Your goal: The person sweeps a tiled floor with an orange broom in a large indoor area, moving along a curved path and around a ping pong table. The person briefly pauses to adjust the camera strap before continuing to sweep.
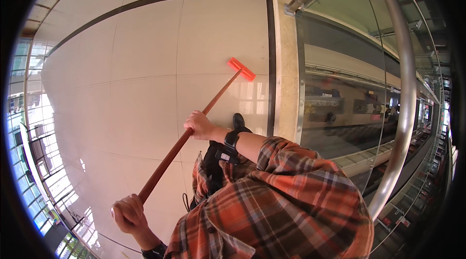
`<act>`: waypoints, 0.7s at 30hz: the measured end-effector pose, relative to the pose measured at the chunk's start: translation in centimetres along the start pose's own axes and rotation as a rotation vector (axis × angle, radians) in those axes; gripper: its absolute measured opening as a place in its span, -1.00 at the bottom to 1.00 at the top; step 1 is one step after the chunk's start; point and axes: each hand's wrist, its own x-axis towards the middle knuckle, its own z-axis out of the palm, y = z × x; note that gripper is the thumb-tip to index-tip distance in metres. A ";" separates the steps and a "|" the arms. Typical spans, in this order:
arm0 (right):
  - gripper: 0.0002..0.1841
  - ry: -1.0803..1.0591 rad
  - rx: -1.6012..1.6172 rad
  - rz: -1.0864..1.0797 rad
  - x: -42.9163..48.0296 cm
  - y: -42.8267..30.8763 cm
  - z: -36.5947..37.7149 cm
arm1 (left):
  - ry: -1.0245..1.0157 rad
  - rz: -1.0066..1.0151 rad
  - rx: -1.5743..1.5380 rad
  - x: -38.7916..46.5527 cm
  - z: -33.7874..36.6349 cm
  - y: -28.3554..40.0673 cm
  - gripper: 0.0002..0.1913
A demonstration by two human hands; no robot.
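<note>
A brush with an orange head point(241, 69) and a long reddish-brown wooden handle point(165, 162) slants across the view. Its head rests on the glossy beige tile floor point(145, 47), with the bristles mostly hidden. My right hand point(200, 126) grips the handle around its middle. Lower left, my left hand point(127, 213) is closed around the handle's upper end. A black strap with a small device point(229, 148) circles my right forearm. My black shoe point(238, 121) shows just beyond that arm.
A dark floor strip point(270, 66) and a pale stone curb point(285, 66) run along the right. Beyond the curb stand a glass panel point(338, 51) and a metal handrail point(404, 87), with a lower level visible through the glass. Bright windows point(47, 142) line the left side.
</note>
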 end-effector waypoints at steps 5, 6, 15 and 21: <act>-0.84 -0.018 0.025 -0.048 3.3 -3.5 5.8 | 0.220 0.112 -0.112 -0.9 -4.1 2.8 -0.54; -0.83 -0.069 0.059 -0.038 4.2 -5.3 7.4 | 0.223 0.165 -0.132 -1.2 -5.2 4.4 -0.53; -0.83 -0.263 -0.039 0.025 6.4 -4.6 10.8 | 0.512 0.094 -0.053 -3.7 -10.0 1.4 -0.54; -0.88 -0.299 -0.157 -0.023 7.5 -5.4 13.4 | 0.699 0.065 -0.028 -5.2 -11.1 1.6 -0.55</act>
